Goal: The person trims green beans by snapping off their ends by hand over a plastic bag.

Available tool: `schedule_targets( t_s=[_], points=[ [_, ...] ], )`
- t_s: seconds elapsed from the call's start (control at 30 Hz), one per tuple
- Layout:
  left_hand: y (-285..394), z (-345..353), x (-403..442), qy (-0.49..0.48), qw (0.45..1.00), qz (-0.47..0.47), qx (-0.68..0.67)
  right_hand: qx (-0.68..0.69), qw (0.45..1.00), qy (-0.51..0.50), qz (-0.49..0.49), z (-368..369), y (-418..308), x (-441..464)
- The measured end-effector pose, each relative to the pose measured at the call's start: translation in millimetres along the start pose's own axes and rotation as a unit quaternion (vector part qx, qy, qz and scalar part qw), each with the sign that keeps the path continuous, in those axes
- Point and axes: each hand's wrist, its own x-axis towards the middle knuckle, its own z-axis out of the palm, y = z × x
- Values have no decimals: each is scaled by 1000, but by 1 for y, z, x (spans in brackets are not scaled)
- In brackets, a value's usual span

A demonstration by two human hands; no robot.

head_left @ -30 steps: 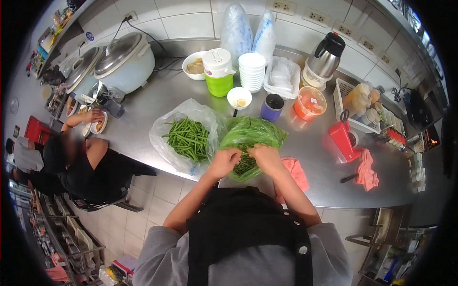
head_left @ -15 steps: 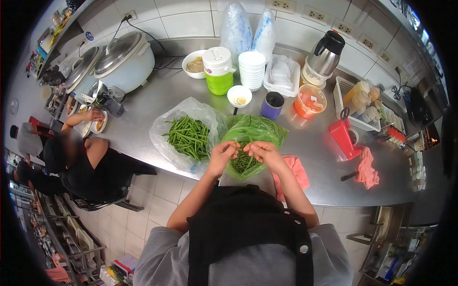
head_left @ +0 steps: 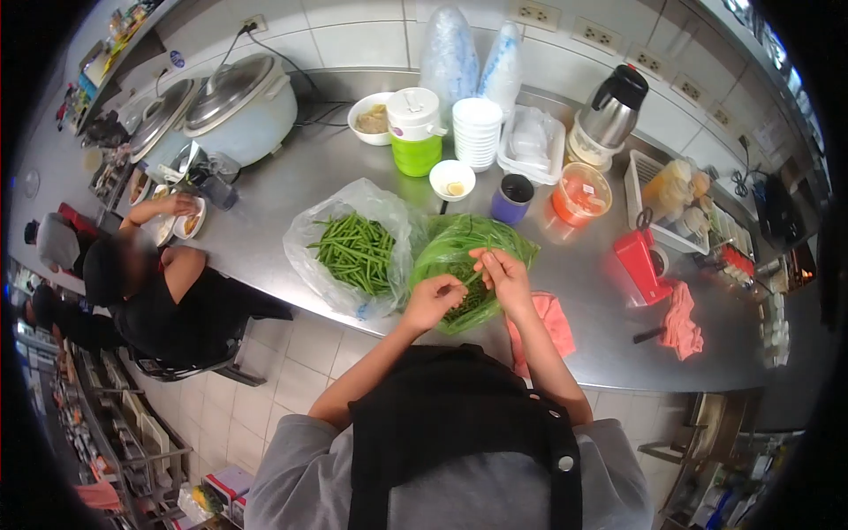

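Note:
My left hand (head_left: 435, 302), its fingers closed in a pinch, is over the near left part of a green plastic bag (head_left: 517, 243). What it pinches, if anything, is too small to make out. My right hand (head_left: 501, 276) is a little higher and to the right, fingertips pressed together on what looks like a thin green bean (head_left: 473, 278). Inside the green bag lie small dark green pieces, partly hidden by my hands. Left of it, a clear plastic bag (head_left: 302, 231) lies open with a heap of cut green beans (head_left: 355, 254).
Behind the bags stand a small bowl (head_left: 452, 180), a purple tumbler (head_left: 511, 200), a green-and-white jug (head_left: 415, 132) and stacked cups (head_left: 475, 132). Pink cloths (head_left: 549, 322) and a red holder with scissors (head_left: 638, 265) are to the right. A seated person (head_left: 168, 291) eats at left.
My hands have moved apart: the left has come nearer to me, the right has risen slightly and turned. The view has shifted a little; the bags stay in place.

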Motion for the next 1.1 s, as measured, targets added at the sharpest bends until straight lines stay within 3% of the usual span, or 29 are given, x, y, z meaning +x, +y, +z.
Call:
schedule_targets(
  t_s=[0.13,0.2,0.27,0.33,0.37,0.4,0.43,0.47,0.5,0.53,0.6,0.63,0.67,0.73,0.8,0.83,0.9,1.0,1.1],
  points=[
    [-3,2,-1,49,998,28,27,-89,996,-5,-9,16,-14,-11],
    [-16,-1,2,56,996,70,23,-197,961,0,-195,28,-34,-21],
    [-16,-1,-2,59,997,57,-15,-216,953,-1,-212,37,-54,-28],
    [-2,2,-9,98,983,73,139,-202,907,60,-364,47,-76,-33],
    [8,0,-14,61,971,40,230,-200,871,74,-442,53,-88,-34],
    [-27,1,-3,60,971,36,230,-151,872,24,-465,60,-97,-36],
    [-90,2,18,123,937,178,274,-103,867,-24,-486,68,-103,-36],
    [-123,5,30,182,877,318,310,-141,858,-49,-491,84,-107,-25],
    [-118,6,26,177,878,320,308,-181,846,-73,-496,95,-109,-12],
    [-103,3,18,149,886,280,337,-185,846,-69,-495,94,-98,0],
    [-61,-10,3,100,891,200,396,-285,886,-58,-360,97,-56,29],
    [-44,-15,1,61,882,174,434,-353,890,-141,-251,82,-45,38],
    [-36,-19,1,64,883,173,432,-413,873,-224,-133,58,-31,45],
    [-26,-23,-3,70,902,106,413,-544,787,-278,-86,21,15,49],
    [-17,-26,2,73,906,95,405,-613,781,-114,47,-1,35,39],
    [-21,-30,10,60,899,131,414,-613,780,-114,49,-11,50,40],
    [-22,-30,20,44,891,168,420,-565,825,-16,-11,-26,75,40],
    [10,-13,33,76,897,221,375,-547,836,26,1,-8,63,27],
    [28,-6,39,131,878,267,376,-477,877,8,-59,0,61,10]
  ],
)
